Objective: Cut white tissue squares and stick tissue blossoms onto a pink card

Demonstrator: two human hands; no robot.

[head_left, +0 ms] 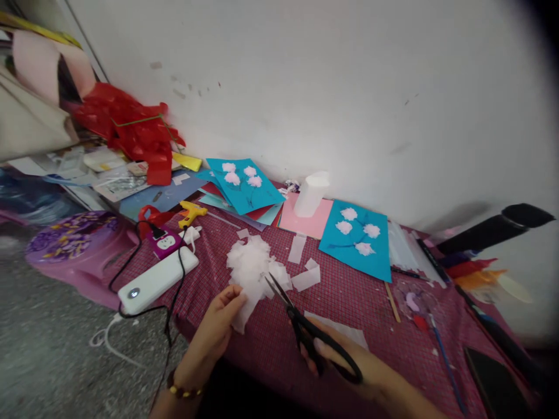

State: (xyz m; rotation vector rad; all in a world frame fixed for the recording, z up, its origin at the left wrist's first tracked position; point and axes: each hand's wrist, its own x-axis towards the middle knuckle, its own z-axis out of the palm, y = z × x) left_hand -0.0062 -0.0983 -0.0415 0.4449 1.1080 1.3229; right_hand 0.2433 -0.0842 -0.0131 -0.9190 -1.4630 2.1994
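Left hand (220, 320) has its fingers (234, 293) pinched shut on a thin white paper strip (247, 311), right at the near side of a fluffy pile of white scraps (248, 259) on the bench (209, 279). Right hand (345, 341) has its fingers curled around the handles of black scissors (296, 317), blades a bit apart, tips by the pile, with a blue flower card (358, 235) farther back near the wall (332, 87).

There are two hands (220, 317), one pair of scissors (299, 320), one white paper heap (248, 261), one yellow glue gun (191, 214) and four flowers (371, 231) on the rightmost blue card (379, 262).
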